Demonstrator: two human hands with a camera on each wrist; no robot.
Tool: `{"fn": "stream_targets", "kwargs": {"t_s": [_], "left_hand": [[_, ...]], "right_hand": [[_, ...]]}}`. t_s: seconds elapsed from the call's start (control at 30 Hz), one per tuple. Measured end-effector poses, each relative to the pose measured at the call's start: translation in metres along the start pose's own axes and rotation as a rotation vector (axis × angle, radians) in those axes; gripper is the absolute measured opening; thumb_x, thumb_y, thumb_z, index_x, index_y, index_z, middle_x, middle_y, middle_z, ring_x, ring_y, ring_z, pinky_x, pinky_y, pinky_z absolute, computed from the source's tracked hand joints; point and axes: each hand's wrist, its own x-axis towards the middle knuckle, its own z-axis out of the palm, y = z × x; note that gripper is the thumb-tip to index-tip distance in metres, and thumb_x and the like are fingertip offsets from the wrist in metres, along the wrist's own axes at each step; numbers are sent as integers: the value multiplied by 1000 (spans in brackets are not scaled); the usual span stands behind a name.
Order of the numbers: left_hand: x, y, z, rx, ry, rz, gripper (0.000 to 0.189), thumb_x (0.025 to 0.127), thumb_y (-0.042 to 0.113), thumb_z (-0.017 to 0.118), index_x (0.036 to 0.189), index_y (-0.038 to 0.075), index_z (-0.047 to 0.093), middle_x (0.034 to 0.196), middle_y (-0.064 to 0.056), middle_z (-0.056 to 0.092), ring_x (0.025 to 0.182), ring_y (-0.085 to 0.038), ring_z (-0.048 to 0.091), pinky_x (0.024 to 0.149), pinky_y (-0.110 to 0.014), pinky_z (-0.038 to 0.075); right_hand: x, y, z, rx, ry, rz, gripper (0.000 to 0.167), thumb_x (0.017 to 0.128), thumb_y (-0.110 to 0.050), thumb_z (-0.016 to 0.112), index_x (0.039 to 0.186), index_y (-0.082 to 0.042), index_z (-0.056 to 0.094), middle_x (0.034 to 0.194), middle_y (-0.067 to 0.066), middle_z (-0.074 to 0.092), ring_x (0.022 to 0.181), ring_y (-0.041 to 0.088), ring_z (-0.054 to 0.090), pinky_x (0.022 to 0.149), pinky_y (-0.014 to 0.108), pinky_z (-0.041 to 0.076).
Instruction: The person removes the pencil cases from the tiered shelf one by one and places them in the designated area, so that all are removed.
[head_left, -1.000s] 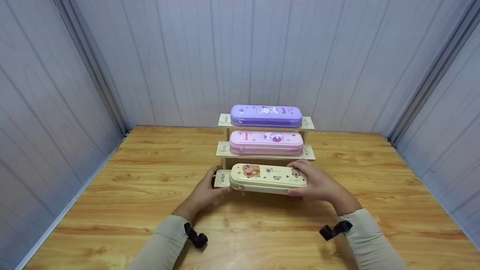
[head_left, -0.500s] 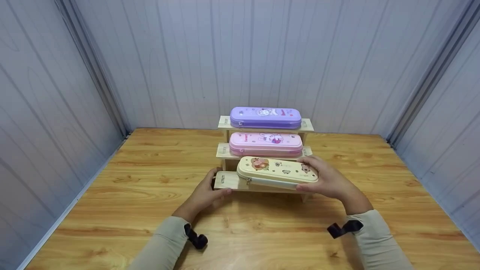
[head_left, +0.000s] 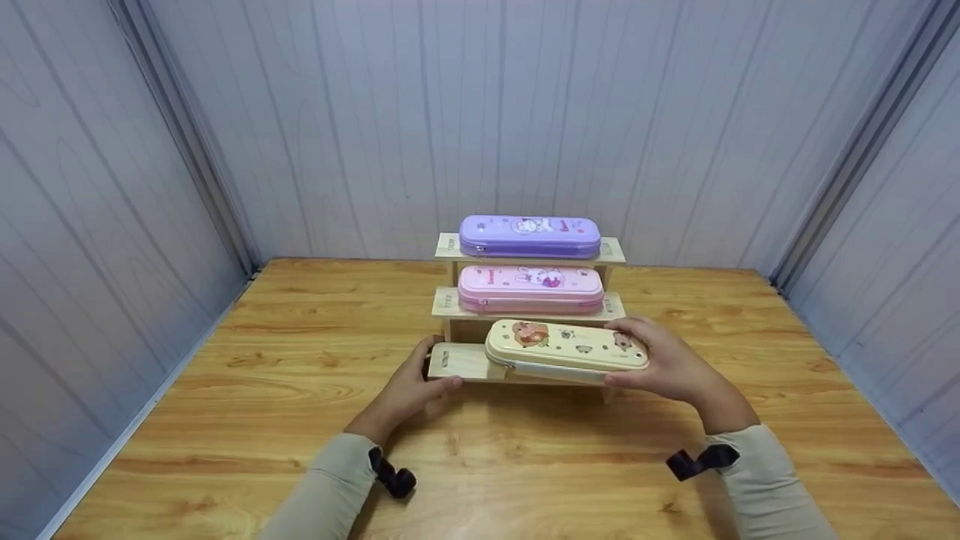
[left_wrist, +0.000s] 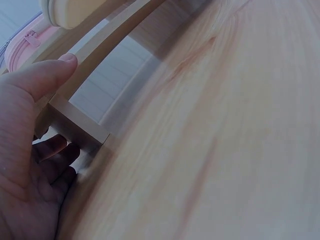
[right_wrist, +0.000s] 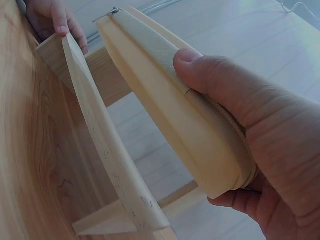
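A cream pencil case (head_left: 566, 346) with bear pictures and a front zipper is gripped at its right end by my right hand (head_left: 671, 367), thumb on the front side. In the right wrist view the pencil case (right_wrist: 160, 107) hangs tilted above the lowest board (right_wrist: 107, 135), with a gap between. My left hand (head_left: 409, 386) holds the left end of the three-step wooden rack (head_left: 461, 361) at its lowest step. Seen from the left wrist, the thumb of that left hand (left_wrist: 22, 150) lies on the board's front edge and the fingers curl beneath it.
On the rack's middle step lies a pink pencil case (head_left: 531, 289) with a rabbit picture. A purple pencil case (head_left: 529, 236) lies on the top step. The rack stands on a wood-grain table (head_left: 300, 330), with pale panelled walls (head_left: 360, 127) behind and at both sides.
The cream pencil case has shifted right with my right hand, lifting and then dipping slightly, and the left part of the lowest step now shows. My left hand has stayed in place.
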Motion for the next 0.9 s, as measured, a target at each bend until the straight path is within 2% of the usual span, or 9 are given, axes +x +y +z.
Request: {"fn": "stream_targets", "kwargs": {"t_s": [0.3,0.53,0.77,0.9], "left_hand": [[0,2,0,-44,7,-27,83,87,13,79,154,6,31,143,-23,48,123,-31,56,97,-35,49],[-1,2,-1,-40,-11,-60,85,89,16,78,157,9,27,146,-22,45,121,-31,57,86,-33,53],[-2,3,-1,-6,4,-16,78,91,8,68,157,2,27,150,-25,41,130,-33,48,99,-38,45],[-2,2,-1,-13,5,-9,74,91,7,67,155,3,30,146,-24,44,126,-32,50,98,-38,45]], "right_hand": [[-19,16,-8,-19,25,37,75,72,-38,92,136,-17,60,132,5,58,112,23,53,96,46,40],[-35,25,-13,-52,55,60,73,72,-42,91,134,-17,61,128,1,59,106,20,55,91,37,43],[-48,37,-19,-81,88,70,70,76,-44,88,135,-18,61,130,2,58,106,20,54,90,36,41],[-56,44,-24,-89,114,69,70,77,-38,89,136,-16,61,130,3,59,103,19,55,86,31,43]]}}
